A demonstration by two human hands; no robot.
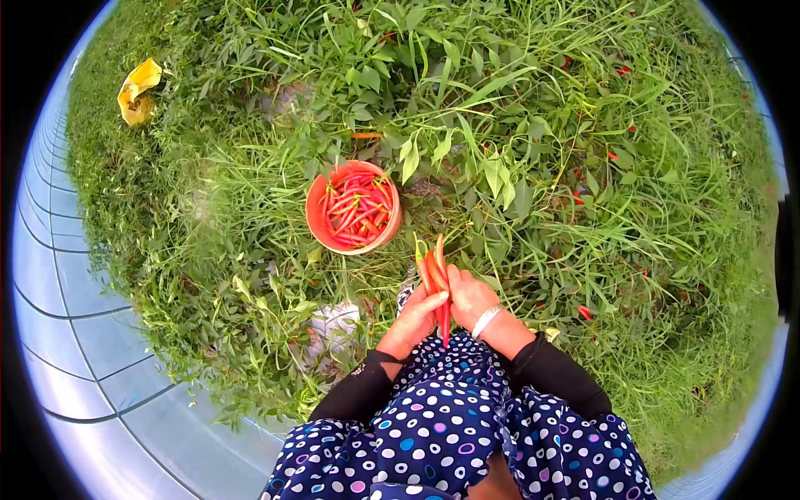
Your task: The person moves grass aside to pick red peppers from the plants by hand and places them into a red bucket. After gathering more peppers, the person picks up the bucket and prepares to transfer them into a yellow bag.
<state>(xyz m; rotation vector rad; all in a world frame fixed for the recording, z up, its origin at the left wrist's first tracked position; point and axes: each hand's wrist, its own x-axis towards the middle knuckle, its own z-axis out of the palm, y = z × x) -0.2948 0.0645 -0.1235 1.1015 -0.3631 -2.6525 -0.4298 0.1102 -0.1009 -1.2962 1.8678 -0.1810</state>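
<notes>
Several long red chili peppers (437, 275) are gathered between my two hands, in front of my body. My left hand (413, 318) is closed on them, its thumb lying across the pods. My right hand (470, 297), with a white band at the wrist, is closed around the same bunch from the other side. The stem ends point up and away from me, and one red tip hangs below the hands. Just beyond and to the left stands an orange-red bucket (314, 218) holding many red chili peppers (358, 208).
Dense green pepper plants and tall grass (500, 92) surround me. Red peppers (585, 313) show among the leaves on the right. An orange pepper (367, 135) lies beyond the bucket. A yellow object (138, 92) sits at far left. A pale patch (335, 325) shows near my left arm.
</notes>
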